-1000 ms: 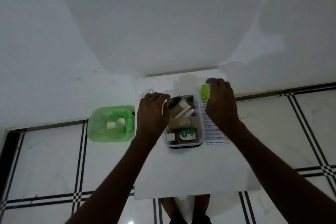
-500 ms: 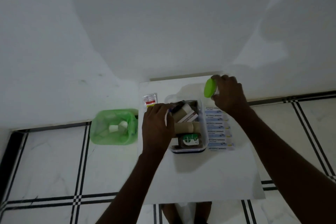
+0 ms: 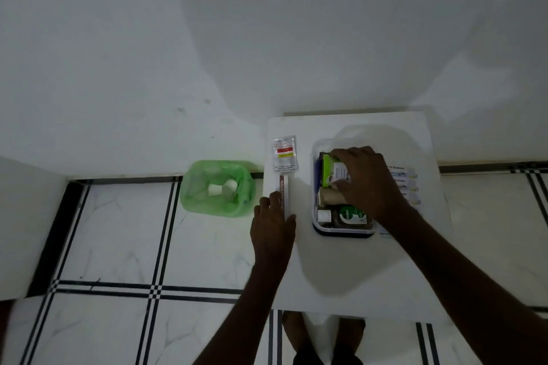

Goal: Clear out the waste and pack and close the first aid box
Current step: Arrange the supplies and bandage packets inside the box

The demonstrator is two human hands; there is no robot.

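Green-capped pack [image 3: 334,170] in our right hand [image 3: 366,184], fingers clamped on it, goes into the first aid box [image 3: 318,227] mid-table. Our left hand [image 3: 274,224] rests flat on a narrow carton [image 3: 282,191], gripping nothing. Forcing the pack could jam the crowded contents and stop the lid from closing.

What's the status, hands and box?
Right hand setting green pack into open box. Left hand on tube. Sachet, bandage strips still out.

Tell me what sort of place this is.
Probably a room in a home, not a clinic: a small white table against a plain white wall, a marble-look tiled floor with black inlay lines, and a green-lined waste bin standing on it.
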